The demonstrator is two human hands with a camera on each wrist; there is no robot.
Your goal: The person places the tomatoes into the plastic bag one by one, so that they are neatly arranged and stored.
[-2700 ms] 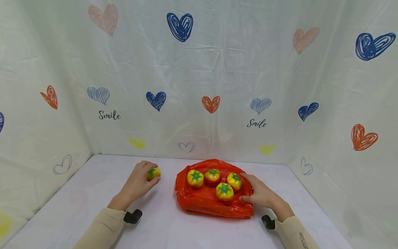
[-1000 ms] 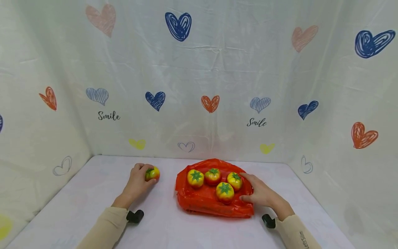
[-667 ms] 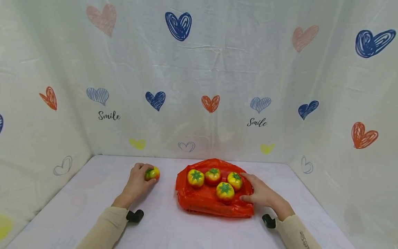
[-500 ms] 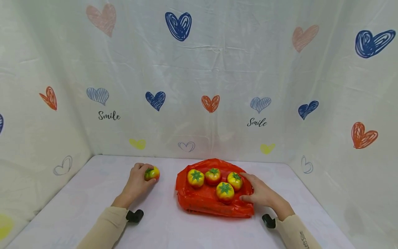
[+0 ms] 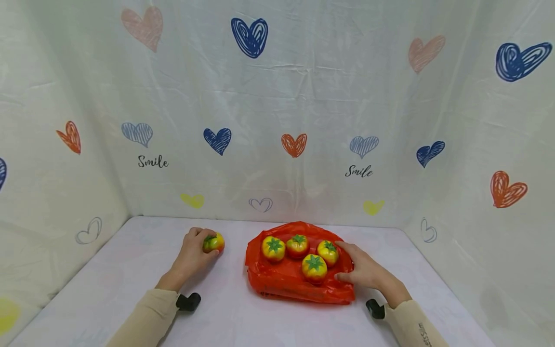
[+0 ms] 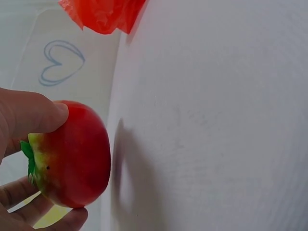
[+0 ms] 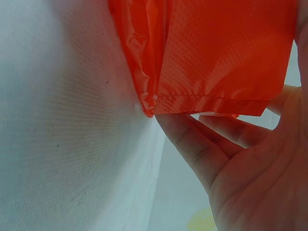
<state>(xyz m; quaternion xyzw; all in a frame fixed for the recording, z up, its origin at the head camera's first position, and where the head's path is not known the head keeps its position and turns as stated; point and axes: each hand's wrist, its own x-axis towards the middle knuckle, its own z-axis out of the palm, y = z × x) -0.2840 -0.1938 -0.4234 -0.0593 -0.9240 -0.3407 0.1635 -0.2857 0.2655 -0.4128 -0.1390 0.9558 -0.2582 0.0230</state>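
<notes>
My left hand (image 5: 196, 248) holds a red and yellow tomato (image 5: 215, 243) between thumb and fingers, left of the red plastic bag (image 5: 282, 285). In the left wrist view the tomato (image 6: 79, 159) lies sideways, its green leaf top towards the palm; a shadow falls on the table beside it. My right hand (image 5: 366, 267) holds the bag's right end, thumb in front and fingers behind. Several similar tomatoes (image 5: 314, 268) sit on the bag, leaf tops up. In the right wrist view fingers (image 7: 192, 144) lie along the bag's edge (image 7: 211, 103); the thumb is mostly hidden.
Everything stands on a white table (image 5: 243, 323). A pale curtain (image 5: 277, 86) printed with hearts closes off the back and both sides. Black wrist devices (image 5: 188, 302) show at both cuffs.
Compared with the oldest frame, the tomato in my left hand has turned so its leaf top faces the palm and more red shows. My right hand, the bag and its tomatoes stay put.
</notes>
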